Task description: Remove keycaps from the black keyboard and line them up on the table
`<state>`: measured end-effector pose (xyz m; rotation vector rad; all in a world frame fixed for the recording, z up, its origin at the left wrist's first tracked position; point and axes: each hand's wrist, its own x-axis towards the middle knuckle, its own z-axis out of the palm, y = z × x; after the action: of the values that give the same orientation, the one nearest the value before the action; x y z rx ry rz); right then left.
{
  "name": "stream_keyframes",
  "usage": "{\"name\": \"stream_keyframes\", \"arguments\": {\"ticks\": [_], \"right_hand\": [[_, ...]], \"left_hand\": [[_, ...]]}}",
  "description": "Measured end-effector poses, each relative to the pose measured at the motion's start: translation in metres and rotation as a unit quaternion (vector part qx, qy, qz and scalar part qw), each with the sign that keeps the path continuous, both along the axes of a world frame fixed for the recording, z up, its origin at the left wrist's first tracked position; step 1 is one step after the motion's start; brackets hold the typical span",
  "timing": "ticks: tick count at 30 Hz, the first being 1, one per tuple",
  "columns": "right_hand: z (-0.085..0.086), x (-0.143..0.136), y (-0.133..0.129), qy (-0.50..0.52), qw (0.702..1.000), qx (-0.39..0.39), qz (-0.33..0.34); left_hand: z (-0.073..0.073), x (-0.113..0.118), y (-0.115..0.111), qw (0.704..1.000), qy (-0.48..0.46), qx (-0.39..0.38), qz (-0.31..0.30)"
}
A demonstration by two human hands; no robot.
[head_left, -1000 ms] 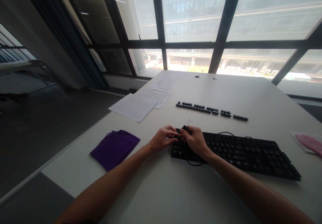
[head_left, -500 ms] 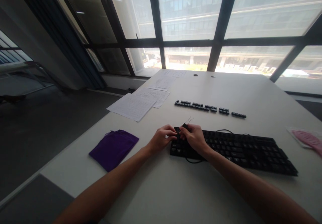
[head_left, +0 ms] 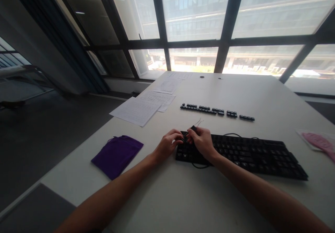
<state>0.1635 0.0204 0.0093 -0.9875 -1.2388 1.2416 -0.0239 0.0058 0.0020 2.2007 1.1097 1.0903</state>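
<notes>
A black keyboard (head_left: 243,152) lies at a slant on the white table, with gaps in its upper rows. My right hand (head_left: 202,142) is closed around a wire keycap puller (head_left: 193,128) over the keyboard's left part; its two thin wires point up and away. Just to the left, my left hand (head_left: 169,144) pinches with thumb and fingertips at the keyboard's upper left corner. Something small and dark is at those fingertips, too small to name. Behind the keyboard, loose black keycaps (head_left: 201,110) stand in rows.
A purple cloth pouch (head_left: 117,156) lies left of my left forearm. Printed sheets (head_left: 136,111) are spread along the table's left edge. At the far right lies a pink item in a clear bag (head_left: 318,140). The keyboard's cable (head_left: 232,134) loops out behind it.
My right hand has tilted the keycap puller slightly, its wires shifting a little to the right. My left hand stays pinched at the keyboard's corner. The whole view has shifted slightly.
</notes>
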Motion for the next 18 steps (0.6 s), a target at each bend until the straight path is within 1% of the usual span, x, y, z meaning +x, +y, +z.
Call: {"name": "stream_keyframes", "arguments": {"ticks": [2, 5, 7, 10, 12, 14, 18], "right_hand": [[0.002, 0.001, 0.000, 0.017, 1.000, -0.004, -0.022], [0.003, 0.002, 0.000, 0.053, 0.997, -0.012, -0.053], [0.004, 0.002, 0.001, 0.059, 0.997, -0.011, -0.055], [0.003, 0.001, 0.001, 0.055, 0.998, -0.011, -0.041], [0.003, 0.000, 0.001, 0.055, 0.998, -0.010, -0.035], [0.003, 0.000, 0.001, 0.055, 0.998, -0.007, -0.030], [0.003, 0.000, 0.002, 0.053, 0.998, -0.006, -0.022]], "left_hand": [[0.004, -0.002, 0.002, 1.000, -0.004, 0.004, 0.004], [0.007, -0.011, 0.010, 0.999, -0.015, 0.010, 0.044], [0.006, -0.018, 0.018, 0.997, -0.013, 0.005, 0.080], [-0.001, -0.026, 0.033, 0.993, 0.040, -0.013, 0.109], [-0.006, -0.028, 0.044, 0.990, 0.076, -0.016, 0.119], [-0.011, -0.026, 0.058, 0.988, 0.095, -0.002, 0.119], [-0.016, -0.017, 0.094, 0.989, 0.095, 0.022, 0.110]]}}
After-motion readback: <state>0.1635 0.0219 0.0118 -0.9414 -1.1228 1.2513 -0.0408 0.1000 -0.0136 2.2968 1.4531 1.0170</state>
